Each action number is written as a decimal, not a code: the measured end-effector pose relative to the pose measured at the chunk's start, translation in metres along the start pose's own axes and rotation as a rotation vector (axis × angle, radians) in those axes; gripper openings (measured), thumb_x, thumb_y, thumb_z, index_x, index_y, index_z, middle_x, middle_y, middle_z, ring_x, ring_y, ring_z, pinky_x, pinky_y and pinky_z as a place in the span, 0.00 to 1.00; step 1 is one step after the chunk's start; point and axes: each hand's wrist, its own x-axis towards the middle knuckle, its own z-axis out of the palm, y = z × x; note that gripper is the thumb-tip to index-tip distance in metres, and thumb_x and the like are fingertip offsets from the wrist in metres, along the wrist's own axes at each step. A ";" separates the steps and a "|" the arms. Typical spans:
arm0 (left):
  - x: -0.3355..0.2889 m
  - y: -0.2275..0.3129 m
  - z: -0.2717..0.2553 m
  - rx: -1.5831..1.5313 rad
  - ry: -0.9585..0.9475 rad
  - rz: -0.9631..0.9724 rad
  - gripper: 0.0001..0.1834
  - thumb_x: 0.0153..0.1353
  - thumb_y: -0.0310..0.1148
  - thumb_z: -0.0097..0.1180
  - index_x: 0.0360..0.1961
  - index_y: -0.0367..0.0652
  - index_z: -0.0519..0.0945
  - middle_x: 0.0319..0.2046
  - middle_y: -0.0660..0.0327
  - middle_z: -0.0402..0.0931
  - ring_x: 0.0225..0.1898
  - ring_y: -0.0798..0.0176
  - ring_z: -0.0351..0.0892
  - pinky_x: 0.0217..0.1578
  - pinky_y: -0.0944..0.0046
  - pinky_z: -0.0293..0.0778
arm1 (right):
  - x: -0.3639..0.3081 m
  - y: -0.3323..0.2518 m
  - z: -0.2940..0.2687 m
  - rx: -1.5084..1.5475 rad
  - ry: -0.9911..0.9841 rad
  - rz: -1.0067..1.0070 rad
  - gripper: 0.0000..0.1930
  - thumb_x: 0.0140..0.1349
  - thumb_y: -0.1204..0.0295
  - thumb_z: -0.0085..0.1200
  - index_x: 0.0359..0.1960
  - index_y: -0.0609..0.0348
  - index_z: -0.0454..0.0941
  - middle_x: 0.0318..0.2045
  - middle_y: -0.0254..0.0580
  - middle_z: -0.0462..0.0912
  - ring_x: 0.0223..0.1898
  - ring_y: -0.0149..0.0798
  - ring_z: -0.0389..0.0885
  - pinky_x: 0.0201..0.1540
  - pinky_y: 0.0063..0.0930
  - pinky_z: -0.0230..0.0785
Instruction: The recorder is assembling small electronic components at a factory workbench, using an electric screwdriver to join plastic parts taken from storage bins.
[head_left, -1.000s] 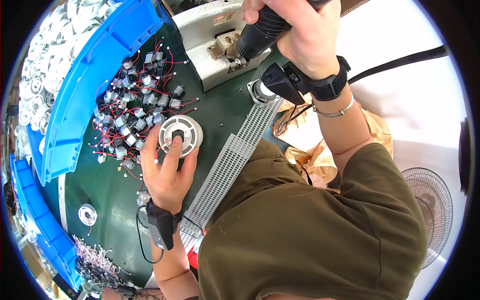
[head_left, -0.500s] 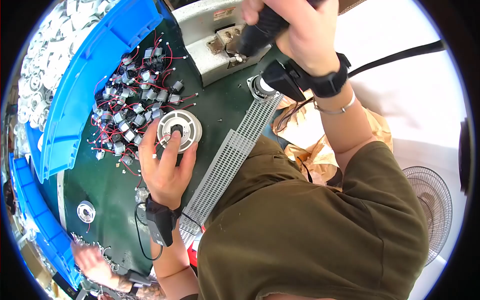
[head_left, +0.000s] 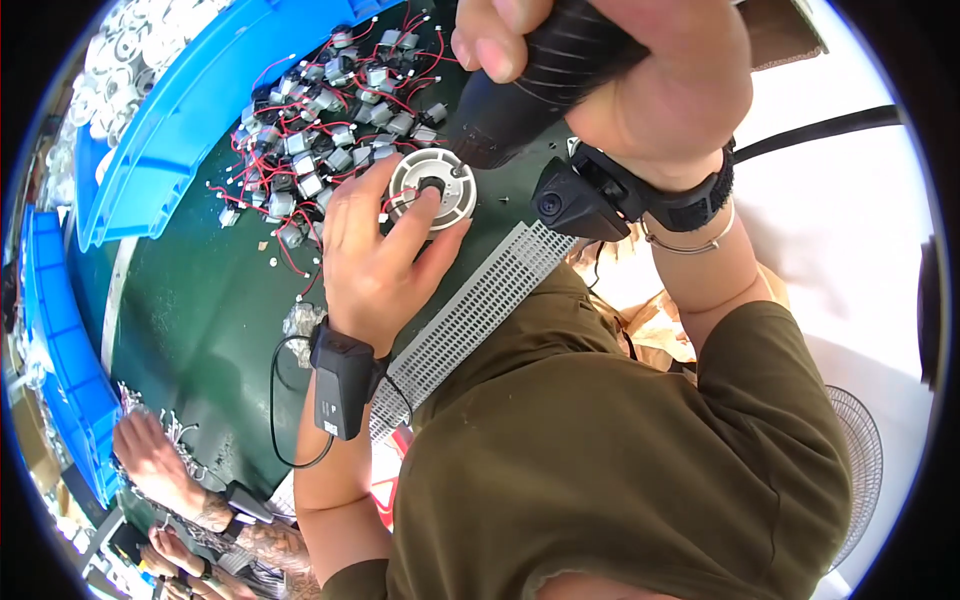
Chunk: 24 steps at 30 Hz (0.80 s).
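My left hand [head_left: 385,245] steadies a round white plastic housing [head_left: 464,212] on the green table, fingers around its rim and index finger on the dark centre part, apparently a small motor. In my right hand [head_left: 680,90] is a black power screwdriver [head_left: 560,75], slanting down to the left. Its tip is over the housing's right-hand rim, at a screw hole; whether a screw sits on the bit is too small to tell. Just beyond the housing lies a heap of small grey motors [head_left: 340,158] with red wires.
A blue bin [head_left: 160,185] full of white plastic rings [head_left: 125,50] curves along the left. A white perforated strip [head_left: 470,310] runs along the near table edge. One loose screw [head_left: 503,199] lies by the housing. Lower left, another person's hand [head_left: 150,455] is over thin wires.
My right hand has brought the screwdriver from the grey metal box at the back down to the housing. My left hand keeps its hold. The whole view has shifted.
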 end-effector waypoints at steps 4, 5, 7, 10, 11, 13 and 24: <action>0.003 0.001 0.001 -0.027 0.032 0.020 0.18 0.37 0.30 0.70 0.32 0.41 0.80 0.44 0.50 0.74 0.41 0.50 0.74 0.41 0.54 0.71 | 0.007 0.011 -0.006 -0.005 -0.230 -0.192 0.21 0.55 0.81 0.53 0.50 0.71 0.63 0.19 0.39 0.75 0.19 0.32 0.74 0.23 0.24 0.68; 0.004 0.001 0.000 -0.022 0.028 0.020 0.17 0.37 0.30 0.70 0.32 0.41 0.80 0.44 0.50 0.73 0.40 0.50 0.74 0.41 0.54 0.71 | 0.002 0.008 0.000 0.012 -0.116 -0.082 0.21 0.55 0.80 0.53 0.50 0.71 0.63 0.19 0.39 0.75 0.19 0.32 0.75 0.24 0.25 0.69; 0.003 0.001 -0.001 -0.020 0.026 0.012 0.17 0.37 0.31 0.70 0.32 0.41 0.80 0.44 0.50 0.73 0.40 0.50 0.74 0.40 0.55 0.71 | -0.001 0.007 0.005 0.027 -0.002 0.029 0.21 0.55 0.80 0.53 0.50 0.71 0.63 0.19 0.39 0.75 0.19 0.32 0.75 0.24 0.25 0.69; 0.003 0.001 -0.001 -0.021 0.028 0.010 0.17 0.38 0.31 0.70 0.32 0.41 0.80 0.44 0.50 0.73 0.40 0.51 0.74 0.39 0.56 0.72 | 0.000 0.007 0.006 0.022 0.000 0.020 0.21 0.54 0.80 0.54 0.49 0.72 0.63 0.19 0.40 0.75 0.19 0.33 0.75 0.23 0.25 0.69; 0.003 0.001 0.000 -0.023 0.030 0.011 0.17 0.38 0.31 0.70 0.32 0.40 0.80 0.44 0.50 0.73 0.40 0.51 0.74 0.39 0.56 0.72 | 0.000 0.008 0.006 0.011 -0.002 0.013 0.21 0.54 0.80 0.54 0.49 0.72 0.63 0.19 0.40 0.75 0.19 0.33 0.74 0.23 0.25 0.69; 0.004 0.002 -0.001 -0.026 0.031 0.015 0.17 0.38 0.31 0.70 0.32 0.40 0.80 0.44 0.50 0.73 0.40 0.51 0.74 0.39 0.57 0.72 | 0.005 0.013 0.001 -0.001 -0.003 0.007 0.21 0.54 0.80 0.54 0.49 0.72 0.63 0.19 0.40 0.75 0.19 0.33 0.74 0.23 0.25 0.68; 0.003 0.000 0.002 -0.032 0.044 0.031 0.17 0.38 0.30 0.70 0.32 0.39 0.80 0.45 0.49 0.73 0.39 0.50 0.75 0.36 0.58 0.73 | -0.005 0.010 0.008 -0.140 -0.007 0.045 0.19 0.52 0.86 0.52 0.47 0.70 0.64 0.22 0.42 0.76 0.19 0.30 0.73 0.23 0.22 0.65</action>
